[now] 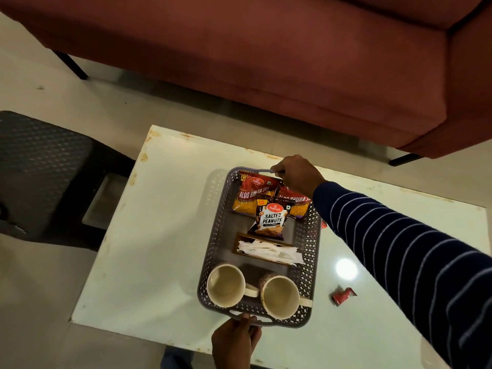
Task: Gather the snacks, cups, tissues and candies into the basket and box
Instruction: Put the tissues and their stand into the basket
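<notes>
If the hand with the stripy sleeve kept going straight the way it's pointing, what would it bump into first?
The right hand already grips the basket's far handle and points away from the person. Past that handle there looks to be only bare table, then the red sofa. Probably the sofa, though depth is hard to judge.

- You have a single head view, worn high and tipped steeply down over the white table (165, 262); no second view shares the scene
- It faces forward toward the red sofa (266, 62), which fills the top of frame
- The basket (215, 235) sits near centre; your left hand (234, 342) enters at the bottom edge, close under the lens
- Wide-angle bending shows along the edges
</notes>
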